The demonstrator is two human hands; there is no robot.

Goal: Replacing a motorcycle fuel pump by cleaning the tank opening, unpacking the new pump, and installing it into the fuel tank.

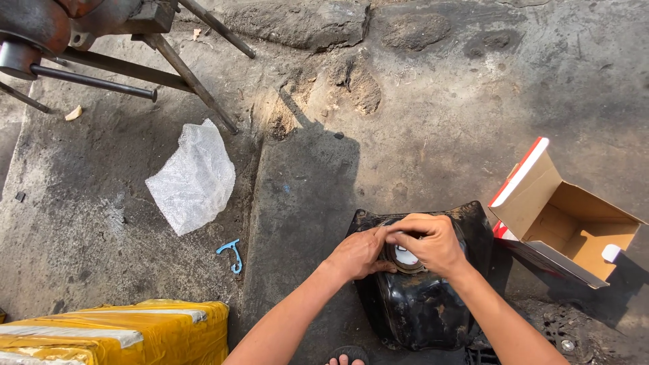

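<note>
A dirty black metal tank lies on the concrete ground in front of me. On its top is a round opening with a white part set in it. My left hand rests on the left rim of that opening, fingers curled. My right hand reaches over the opening from the right, fingertips pinching at the rim beside the white part. The two hands touch each other above the opening. What the fingers pinch is hidden.
An open cardboard box with a red and white lid stands right of the tank. A bubble-wrap sheet and a small blue plastic piece lie to the left. A yellow wrapped package sits bottom left. A rusty metal stand is top left.
</note>
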